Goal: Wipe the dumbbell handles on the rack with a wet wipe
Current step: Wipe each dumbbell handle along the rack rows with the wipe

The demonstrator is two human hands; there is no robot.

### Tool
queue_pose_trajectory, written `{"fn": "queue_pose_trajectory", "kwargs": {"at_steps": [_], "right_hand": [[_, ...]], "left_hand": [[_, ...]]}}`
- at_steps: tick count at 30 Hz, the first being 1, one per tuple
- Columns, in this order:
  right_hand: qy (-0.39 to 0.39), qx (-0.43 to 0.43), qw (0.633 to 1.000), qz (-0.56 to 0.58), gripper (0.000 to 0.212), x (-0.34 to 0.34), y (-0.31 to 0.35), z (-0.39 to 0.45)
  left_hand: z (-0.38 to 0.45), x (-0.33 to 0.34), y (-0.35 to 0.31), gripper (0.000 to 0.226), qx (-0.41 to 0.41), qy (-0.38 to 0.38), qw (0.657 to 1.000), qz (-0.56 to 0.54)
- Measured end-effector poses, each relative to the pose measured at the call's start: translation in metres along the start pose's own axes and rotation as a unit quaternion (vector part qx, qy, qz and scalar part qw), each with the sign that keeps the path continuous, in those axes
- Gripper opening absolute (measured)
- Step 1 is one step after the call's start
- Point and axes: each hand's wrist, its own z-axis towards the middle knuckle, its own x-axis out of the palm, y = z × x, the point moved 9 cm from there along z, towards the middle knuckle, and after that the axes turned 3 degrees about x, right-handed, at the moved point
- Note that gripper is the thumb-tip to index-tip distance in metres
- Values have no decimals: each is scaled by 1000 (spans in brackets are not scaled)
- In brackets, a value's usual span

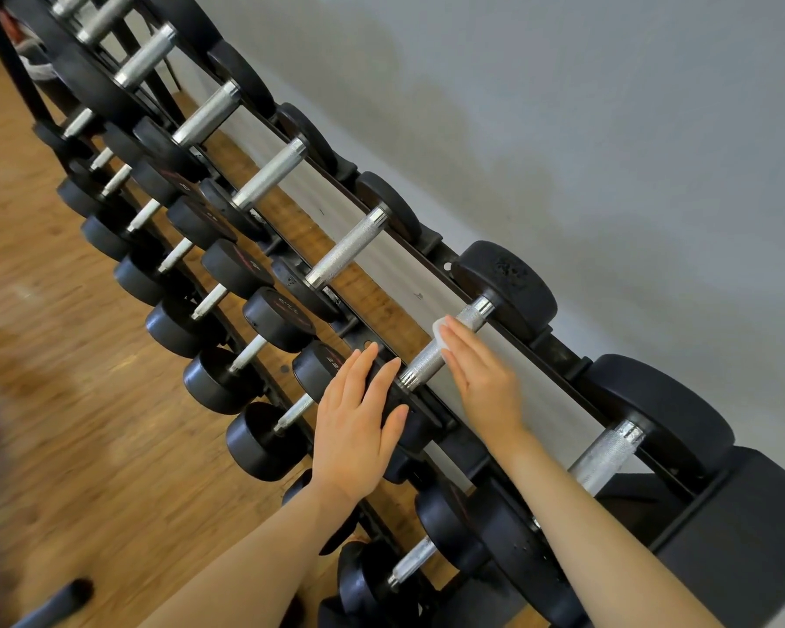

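A black rack [563, 351] carries a long row of black dumbbells with knurled silver handles, running from upper left to lower right. My right hand [481, 373] lies flat, fingers straight, pressing a white wet wipe [440, 334] onto the handle [427, 358] of one top-tier dumbbell. Most of the wipe is hidden under my fingers. My left hand [354, 423] rests with straight fingers on the near black head of that same dumbbell [393, 401]. Its far head [508, 283] sits against the back rail.
A lower tier of smaller dumbbells [227, 378] runs in front of the top row. A grey wall [608, 129] stands right behind the rack. Wooden floor [64, 355] lies to the left. A black bench pad [744, 537] sits at the lower right.
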Motion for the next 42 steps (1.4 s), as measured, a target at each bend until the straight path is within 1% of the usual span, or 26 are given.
{"fn": "queue_pose_trajectory", "kwargs": {"at_steps": [4, 7, 10, 13, 17, 19, 23, 28, 30, 33, 35, 38, 40, 42], "right_hand": [[-12, 28, 999, -28, 35, -1, -12, -2], [-19, 14, 998, -66, 32, -1, -9, 1], [-52, -4, 994, -97, 30, -11, -4, 1], [-76, -1, 990, -120, 29, -21, -1, 4], [-51, -16, 996, -77, 27, -18, -2, 10], [-40, -8, 998, -52, 28, -17, -4, 12], [-64, 3, 997, -33, 26, -25, 1, 11], [-47, 13, 999, -20, 25, -20, -2, 2], [-54, 18, 998, -17, 25, -23, -3, 7], [-75, 46, 996, -3, 26, -27, -5, 12], [-65, 63, 996, 0, 27, -26, -4, 12], [-38, 59, 997, -30, 29, -24, -2, 9], [-34, 80, 996, -20, 24, -26, -3, 6], [-24, 134, 990, 46, 13, -27, -7, 7]], "left_hand": [[0, 0, -1, 52, 1, -2, 1000, -4], [0, -1, -1, 51, 3, -6, 1000, -4], [-1, -1, -1, 50, 3, -7, 1000, -4], [-1, -1, -1, 50, 2, -7, 1000, -4], [0, -2, -1, 50, 1, -9, 1000, -7], [0, -2, -1, 50, 0, -9, 1000, -7], [0, 0, 1, 51, -1, -7, 1000, -8], [0, 1, 1, 51, -2, -5, 1000, -8], [0, 0, 0, 51, -2, -6, 1000, -8], [-1, -1, 0, 51, 0, -8, 1000, -6], [0, -1, 0, 51, 4, -9, 1000, -7], [0, -2, -1, 51, 9, -14, 1000, -7], [0, -2, -1, 51, 8, -16, 1000, -5], [0, -2, -2, 51, 7, -15, 1000, -5]]}}
